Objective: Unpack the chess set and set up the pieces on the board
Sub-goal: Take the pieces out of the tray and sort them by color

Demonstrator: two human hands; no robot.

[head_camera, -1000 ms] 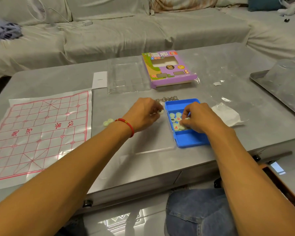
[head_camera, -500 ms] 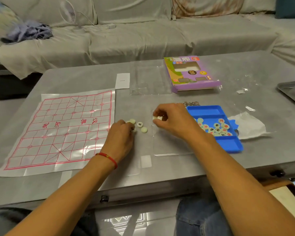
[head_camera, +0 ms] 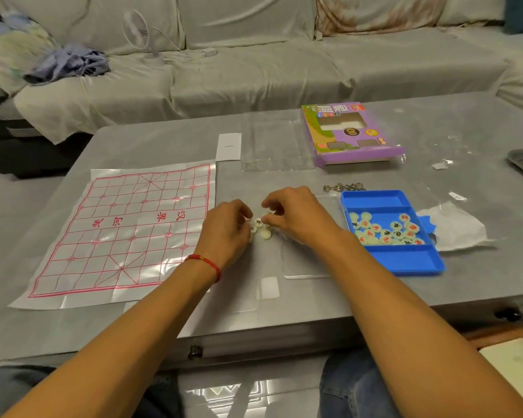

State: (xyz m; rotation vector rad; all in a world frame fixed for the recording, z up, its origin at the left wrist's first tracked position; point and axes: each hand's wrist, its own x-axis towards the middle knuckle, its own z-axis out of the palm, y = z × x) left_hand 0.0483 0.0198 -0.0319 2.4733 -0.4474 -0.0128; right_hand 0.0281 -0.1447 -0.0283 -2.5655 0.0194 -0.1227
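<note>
A thin plastic Chinese chess board (head_camera: 124, 233) with red lines lies flat on the grey table (head_camera: 314, 300), left of centre, with no pieces on it. A small cluster of pale round pieces (head_camera: 261, 229) sits on the table just right of the board. My left hand (head_camera: 227, 230) and my right hand (head_camera: 296, 217) meet over this cluster, fingertips pinched on pieces. A blue tray (head_camera: 405, 260) to the right holds several more pieces (head_camera: 387, 229) with red and black characters.
The purple game box (head_camera: 349, 134) and a clear plastic insert (head_camera: 272, 146) lie at the back. A clear lid (head_camera: 305, 263) sits beside the tray, torn wrapping (head_camera: 456, 227) to its right, metal rings (head_camera: 341, 187) behind it. A white card (head_camera: 228, 146) lies near the board. A sofa stands behind.
My right hand has moved from the blue tray leftward to the cluster of pieces by the board. My left hand stays at the cluster. The view has shifted left.
</note>
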